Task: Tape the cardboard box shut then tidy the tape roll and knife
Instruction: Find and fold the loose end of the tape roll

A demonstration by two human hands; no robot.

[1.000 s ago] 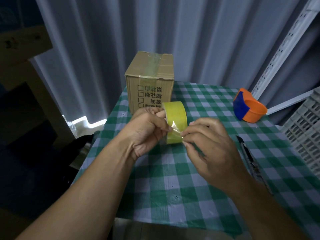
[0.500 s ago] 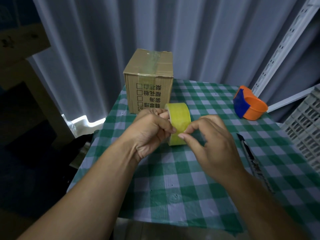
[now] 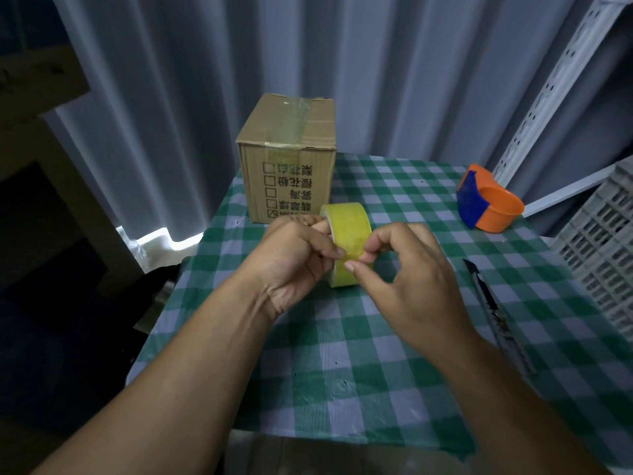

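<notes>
a pale pleated curtain (image 3: 394, 80) hangs behind a tabletop (image 3: 342, 371) covered in green-and-white checked cloth. an orange and blue tape dispenser (image 3: 486, 207) sits at the far right, beside a grey slatted crate (image 3: 603, 255). the cardboard box (image 3: 291, 166) stands at the far edge, a clear strip across its top. the knife (image 3: 493, 310) lies on the cloth just right of the right forearm. the yellow tape roll (image 3: 347, 234) is held upright between both hands, in front of the box. the left hand (image 3: 291, 258) grips the roll's side, fingers curled. the right hand (image 3: 411, 275) pinches at the roll's outer face with thumb and forefinger.
</notes>
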